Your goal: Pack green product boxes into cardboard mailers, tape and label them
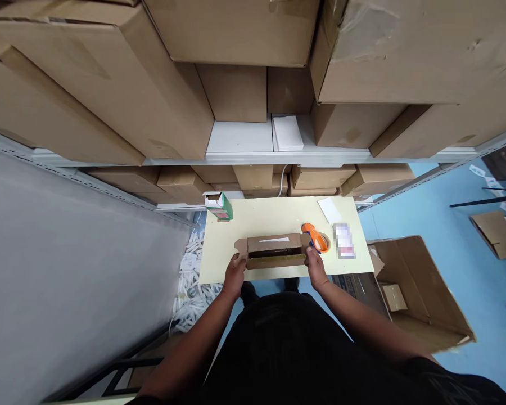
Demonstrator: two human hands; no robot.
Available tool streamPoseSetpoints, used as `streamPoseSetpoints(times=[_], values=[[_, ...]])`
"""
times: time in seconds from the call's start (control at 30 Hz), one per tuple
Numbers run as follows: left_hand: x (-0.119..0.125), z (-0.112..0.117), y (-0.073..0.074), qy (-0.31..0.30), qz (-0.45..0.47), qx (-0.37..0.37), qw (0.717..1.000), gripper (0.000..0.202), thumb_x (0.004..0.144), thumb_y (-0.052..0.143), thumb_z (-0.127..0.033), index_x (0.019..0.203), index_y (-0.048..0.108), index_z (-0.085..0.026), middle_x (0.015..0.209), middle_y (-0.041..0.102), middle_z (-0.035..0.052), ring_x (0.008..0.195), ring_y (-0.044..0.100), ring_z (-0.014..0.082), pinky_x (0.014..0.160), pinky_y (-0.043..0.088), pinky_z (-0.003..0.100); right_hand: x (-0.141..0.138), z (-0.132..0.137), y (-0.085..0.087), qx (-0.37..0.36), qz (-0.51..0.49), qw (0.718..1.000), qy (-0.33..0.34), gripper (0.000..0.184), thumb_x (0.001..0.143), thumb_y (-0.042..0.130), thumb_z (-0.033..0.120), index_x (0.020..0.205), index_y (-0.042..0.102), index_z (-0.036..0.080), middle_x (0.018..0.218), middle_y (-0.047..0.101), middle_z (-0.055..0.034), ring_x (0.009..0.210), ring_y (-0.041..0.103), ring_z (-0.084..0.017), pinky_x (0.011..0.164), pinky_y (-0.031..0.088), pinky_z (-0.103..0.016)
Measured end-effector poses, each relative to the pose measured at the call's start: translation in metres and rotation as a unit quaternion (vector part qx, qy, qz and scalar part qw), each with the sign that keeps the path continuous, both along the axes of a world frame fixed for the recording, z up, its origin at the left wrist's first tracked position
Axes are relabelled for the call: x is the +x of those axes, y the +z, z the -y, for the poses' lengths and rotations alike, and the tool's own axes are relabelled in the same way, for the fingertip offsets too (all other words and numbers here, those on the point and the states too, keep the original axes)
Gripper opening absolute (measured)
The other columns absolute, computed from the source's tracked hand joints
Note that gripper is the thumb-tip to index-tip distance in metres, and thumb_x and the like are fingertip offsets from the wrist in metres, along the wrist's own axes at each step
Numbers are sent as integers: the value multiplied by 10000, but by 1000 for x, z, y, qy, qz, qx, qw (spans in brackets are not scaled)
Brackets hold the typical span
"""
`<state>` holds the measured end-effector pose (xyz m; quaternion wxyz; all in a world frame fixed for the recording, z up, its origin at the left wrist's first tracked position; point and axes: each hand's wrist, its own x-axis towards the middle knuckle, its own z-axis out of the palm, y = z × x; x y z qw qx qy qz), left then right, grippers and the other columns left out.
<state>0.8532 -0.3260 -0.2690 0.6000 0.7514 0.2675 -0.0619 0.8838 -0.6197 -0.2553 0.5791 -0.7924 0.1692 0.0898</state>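
Observation:
A long, narrow cardboard box lies between my hands, its top flaps apart and a dark gap showing inside. My left hand grips its left end, thumb on the end flap. At the right end, my right hand has its fingers closed on the cardboard. Just beyond that hand lies an orange tape dispenser with a roll of tape. A white label or paper strip shows on the box's far flap. What is inside the box is too dark to make out.
The pale table also bears a green and white carton, a white paper and a blurred packet. Shelves of cardboard boxes rise behind. A large open carton stands on the floor at right; white scraps lie at left.

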Motion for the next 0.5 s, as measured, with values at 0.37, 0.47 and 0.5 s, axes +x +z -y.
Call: streamPoseSetpoints(times=[0.37,0.47,0.5], values=[[-10,-18,28,-184,169,208,946,812,836,730,-368,1553,366,-253,1551,443,162,1474,394,366,1190,353,579,-7,11,-8,11,-59,998,-35,575,724,713,499,1215,675,204,1165,745,-111,1108,676,-335,899,542,-429],[-8,-15,46,-313,274,359,835,443,914,646,-238,1351,614,-299,1409,599,114,1444,437,353,1216,285,622,-8,5,-5,20,-55,997,-45,536,798,643,536,1215,690,202,1140,762,-104,1155,663,-340,934,539,-441],[-7,-13,51,-373,293,382,793,387,932,609,-189,1298,653,-306,1358,643,99,1404,485,331,1204,310,607,-8,4,-4,31,-60,997,-44,541,807,635,540,1226,687,202,1146,763,-98,1179,654,-340,956,533,-442]])
